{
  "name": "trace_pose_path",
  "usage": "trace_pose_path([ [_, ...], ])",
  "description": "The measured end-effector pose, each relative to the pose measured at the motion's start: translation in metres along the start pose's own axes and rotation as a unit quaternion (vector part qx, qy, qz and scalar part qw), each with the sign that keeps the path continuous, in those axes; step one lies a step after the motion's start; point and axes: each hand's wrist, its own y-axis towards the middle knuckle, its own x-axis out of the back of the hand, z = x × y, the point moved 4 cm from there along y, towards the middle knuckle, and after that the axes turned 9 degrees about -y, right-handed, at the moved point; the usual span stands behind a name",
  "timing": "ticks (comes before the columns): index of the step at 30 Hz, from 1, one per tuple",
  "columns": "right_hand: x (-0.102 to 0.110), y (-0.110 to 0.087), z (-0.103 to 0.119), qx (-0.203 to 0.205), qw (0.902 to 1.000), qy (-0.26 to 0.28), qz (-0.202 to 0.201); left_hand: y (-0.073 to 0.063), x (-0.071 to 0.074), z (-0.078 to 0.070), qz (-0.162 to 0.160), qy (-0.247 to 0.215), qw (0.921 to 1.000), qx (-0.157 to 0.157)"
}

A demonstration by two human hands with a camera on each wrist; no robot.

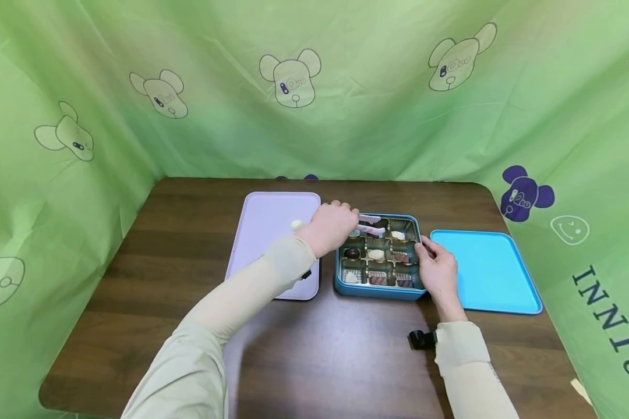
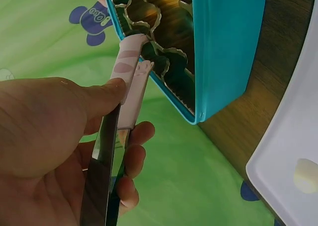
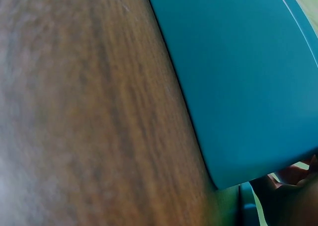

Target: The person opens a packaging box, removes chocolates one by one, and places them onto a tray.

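Note:
A blue tin box stands on the table, with a divided insert whose compartments hold white, brown and dark pieces. My left hand holds metal tongs with pink paw-shaped tips, thumb on one arm and fingers round the other. Those tips reach over the back row of compartments; the left wrist view shows them close together at the insert. With the thumb at the rim, my right hand grips the box's right side. In the right wrist view the box wall fills much of the picture, and most of that hand is out of sight.
A lilac tray lies left of the box, partly beneath my left arm, with a cream-coloured piece on it. To the right lies a flat bright blue lid. Green printed cloth hangs behind the wooden table.

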Motion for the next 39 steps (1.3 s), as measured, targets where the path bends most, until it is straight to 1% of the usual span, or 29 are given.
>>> trace_pose_path([
  [4,0.001,-0.001,-0.001,0.005,1.0000,-0.004,-0.002,0.003,-0.003,-0.006,0.010,0.005,0.9999,0.007],
  [8,0.000,-0.001,0.000,0.002,1.0000,-0.008,0.000,0.008,-0.005,-0.012,0.028,0.011,0.9994,0.019],
  [15,-0.001,0.000,0.000,0.001,1.0000,-0.005,0.004,0.015,-0.006,-0.022,0.085,0.006,0.9950,0.053],
  [18,-0.001,0.000,0.000,-0.001,1.0000,-0.003,0.005,0.017,-0.006,-0.027,0.099,0.006,0.9930,0.063],
  [23,-0.001,0.001,-0.001,-0.004,1.0000,-0.002,0.004,0.022,-0.005,-0.035,0.105,0.007,0.9905,0.088],
  [26,-0.001,0.002,-0.001,-0.003,1.0000,-0.001,-0.001,0.026,-0.004,-0.040,0.116,0.004,0.9878,0.104],
  [28,0.000,0.001,0.000,-0.001,1.0000,-0.001,-0.003,0.030,-0.005,-0.043,0.130,0.006,0.9849,0.114],
  [31,-0.001,0.002,0.001,0.001,1.0000,-0.003,-0.006,0.033,-0.004,-0.047,0.140,0.004,0.9819,0.128],
  [33,-0.001,0.002,0.001,0.003,1.0000,-0.002,-0.007,0.034,-0.004,-0.049,0.143,0.008,0.9809,0.132],
  [39,-0.002,0.003,0.000,0.005,0.9999,0.002,-0.013,0.037,-0.006,-0.049,0.139,0.011,0.9809,0.136],
])
